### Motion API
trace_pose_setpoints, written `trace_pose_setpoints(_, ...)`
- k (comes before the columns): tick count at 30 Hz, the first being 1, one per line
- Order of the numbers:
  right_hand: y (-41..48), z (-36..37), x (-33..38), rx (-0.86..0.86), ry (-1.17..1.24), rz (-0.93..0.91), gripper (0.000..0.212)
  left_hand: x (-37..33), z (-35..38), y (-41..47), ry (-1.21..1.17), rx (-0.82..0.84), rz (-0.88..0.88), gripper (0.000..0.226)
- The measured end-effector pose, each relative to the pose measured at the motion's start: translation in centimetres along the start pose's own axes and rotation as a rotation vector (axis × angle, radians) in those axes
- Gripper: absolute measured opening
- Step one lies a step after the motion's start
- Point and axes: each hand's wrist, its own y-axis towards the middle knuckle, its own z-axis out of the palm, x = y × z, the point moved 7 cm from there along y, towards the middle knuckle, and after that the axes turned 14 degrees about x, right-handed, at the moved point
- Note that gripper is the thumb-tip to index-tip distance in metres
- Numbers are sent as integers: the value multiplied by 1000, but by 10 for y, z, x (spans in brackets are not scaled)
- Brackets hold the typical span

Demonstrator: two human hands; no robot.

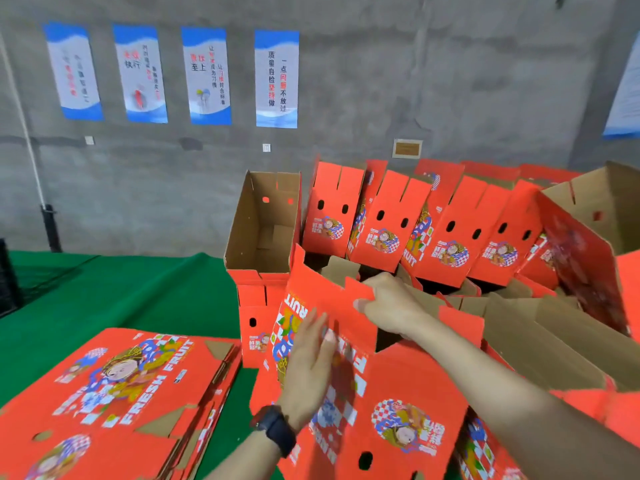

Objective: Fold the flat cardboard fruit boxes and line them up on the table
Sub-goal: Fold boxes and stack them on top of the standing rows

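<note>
A red printed fruit box (pixel 398 393) stands partly opened in front of me. My right hand (pixel 388 303) grips the edge of one of its upper flaps, fingers curled over the rim. With straight fingers, my left hand (pixel 311 362) lies flat against the box's printed side; a black watch is on that wrist. A stack of flat red boxes (pixel 110 403) lies on the green table (pixel 121 296) at the lower left. Behind stands a row of folded boxes (pixel 415 223), tilted with flaps up.
One folded box (pixel 263 223) lies on its side showing its brown inside, on top of another red box. More opened boxes (pixel 571 323) crowd the right side. A grey wall with several posters (pixel 277 77) rises behind the table. A dark crate (pixel 8 278) sits at far left.
</note>
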Motion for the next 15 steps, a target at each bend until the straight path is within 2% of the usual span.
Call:
trace_pose_setpoints(2,-11,-8,-13,13,61,-17,23,26,-28,10,-60,-125,-120,50)
trace_pose_setpoints(5,-30,-19,-26,-28,53,-118,12,61,-56,21,-192,-135,-280,60)
trace_pose_setpoints(7,-42,-25,-27,-22,55,-233,11,69,-72,23,-299,-94,-242,55)
trace_pose_setpoints(10,-50,-28,-30,56,132,-359,16,74,-99,27,-426,-72,-133,73)
trace_pose_setpoints(11,-49,-29,-33,58,156,-371,18,73,-108,28,-476,-75,-91,72)
trace_pose_setpoints(15,-34,-28,-48,103,266,-355,23,62,-124,32,-647,73,3,50)
